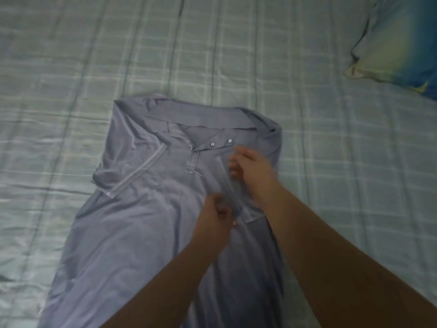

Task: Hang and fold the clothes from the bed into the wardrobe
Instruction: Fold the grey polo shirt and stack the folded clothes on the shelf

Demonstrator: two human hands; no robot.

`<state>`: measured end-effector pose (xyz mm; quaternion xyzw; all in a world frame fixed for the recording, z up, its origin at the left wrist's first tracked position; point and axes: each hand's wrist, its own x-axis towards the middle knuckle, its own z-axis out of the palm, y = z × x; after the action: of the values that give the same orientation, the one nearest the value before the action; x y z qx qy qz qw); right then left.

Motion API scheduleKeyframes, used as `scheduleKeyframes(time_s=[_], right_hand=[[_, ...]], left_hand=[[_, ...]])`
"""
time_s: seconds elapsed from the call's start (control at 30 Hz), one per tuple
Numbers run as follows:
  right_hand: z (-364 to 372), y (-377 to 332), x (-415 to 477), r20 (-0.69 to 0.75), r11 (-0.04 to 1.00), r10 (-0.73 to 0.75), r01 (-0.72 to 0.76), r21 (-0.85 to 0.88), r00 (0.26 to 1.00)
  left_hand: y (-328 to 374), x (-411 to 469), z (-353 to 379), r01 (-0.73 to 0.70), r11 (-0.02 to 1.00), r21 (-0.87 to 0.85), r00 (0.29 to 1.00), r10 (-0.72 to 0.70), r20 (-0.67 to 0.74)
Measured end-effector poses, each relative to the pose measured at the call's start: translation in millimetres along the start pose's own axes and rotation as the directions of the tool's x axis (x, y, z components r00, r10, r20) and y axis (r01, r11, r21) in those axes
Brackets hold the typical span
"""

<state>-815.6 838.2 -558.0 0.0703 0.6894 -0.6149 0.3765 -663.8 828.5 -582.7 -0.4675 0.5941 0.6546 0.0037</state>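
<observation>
A grey polo shirt (132,216) lies front up on the bed, collar at the far end, with two snap buttons at its placket. Its left sleeve is folded across the chest, and the right sleeve is folded inward too. My right hand (250,171) rests on that right sleeve, just below the collar, with the fingers curled onto its hem. My left hand (215,216) pinches the lower end of the same sleeve hem. Both hands are blurred by motion. The shirt's bottom edge runs out of view.
A pale green checked bedsheet (236,55) covers the whole bed around the shirt. A blue and yellow pillow (399,43) lies at the far right corner. No wardrobe or hanger is in view.
</observation>
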Motion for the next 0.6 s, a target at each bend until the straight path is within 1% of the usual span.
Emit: scheduleKeyframes(time_s=[0.03,0.07,0.1,0.13,0.17,0.2,0.23,0.27,0.3,0.33,0.4,0.43,0.47,0.5,0.53,0.6], right_hand=[[0,4,-1,-0.025,1.000,-0.022,0.022,0.001,0.999],[-3,7,-3,-0.060,0.994,-0.089,0.084,-0.074,0.994],[-9,10,-6,-0.090,0.959,-0.192,0.167,-0.229,0.977],[-18,14,-10,-0.093,0.874,-0.302,0.237,-0.425,0.949],[-27,17,-14,-0.066,0.748,-0.403,0.287,-0.598,0.913],[-35,19,-17,-0.003,0.605,-0.486,0.335,-0.722,0.874],[-40,22,-19,0.091,0.456,-0.539,0.381,-0.804,0.837],[-43,26,-19,0.199,0.312,-0.541,0.415,-0.855,0.817],[-43,31,-19,0.285,0.192,-0.499,0.425,-0.884,0.819],[-41,38,-19,0.336,0.096,-0.429,0.412,-0.906,0.838],[-37,52,-22,0.355,-0.077,-0.308,0.349,-0.934,0.882],[-35,57,-23,0.348,-0.136,-0.293,0.322,-0.937,0.890],[-33,59,-27,0.334,-0.150,-0.306,0.301,-0.942,0.891],[-29,59,-33,0.314,-0.125,-0.341,0.288,-0.949,0.886],[-25,59,-41,0.294,-0.077,-0.384,0.287,-0.955,0.875],[-14,64,-64,0.259,0.024,-0.453,0.301,-0.953,0.853]], left_hand=[[-2,2,-6,-0.002,1.000,0.008,1.000,0.002,-0.014],[-3,3,-11,-0.010,1.000,0.021,1.000,0.010,-0.025],[-3,4,-15,-0.017,0.999,0.036,0.999,0.018,-0.030],[-3,4,-18,-0.021,0.998,0.052,0.999,0.022,-0.031],[-3,4,-20,-0.030,0.997,0.073,0.999,0.032,-0.032],[-2,3,-23,-0.051,0.994,0.099,0.998,0.055,-0.031],[-1,2,-26,-0.084,0.987,0.137,0.996,0.089,-0.028],[1,0,-31,-0.123,0.975,0.185,0.992,0.129,-0.020],[2,-1,-37,-0.166,0.959,0.231,0.985,0.171,-0.005],[2,-2,-44,-0.212,0.937,0.278,0.976,0.216,0.017],[-1,-5,-62,-0.294,0.871,0.393,0.954,0.294,0.062],[-4,-7,-71,-0.303,0.853,0.425,0.951,0.301,0.074],[-6,-10,-81,-0.289,0.854,0.433,0.956,0.284,0.080],[-8,-12,-90,-0.269,0.860,0.434,0.962,0.258,0.087],[-9,-14,-99,-0.253,0.862,0.440,0.967,0.233,0.100],[-12,-21,-118,-0.261,0.831,0.491,0.965,0.218,0.144]])
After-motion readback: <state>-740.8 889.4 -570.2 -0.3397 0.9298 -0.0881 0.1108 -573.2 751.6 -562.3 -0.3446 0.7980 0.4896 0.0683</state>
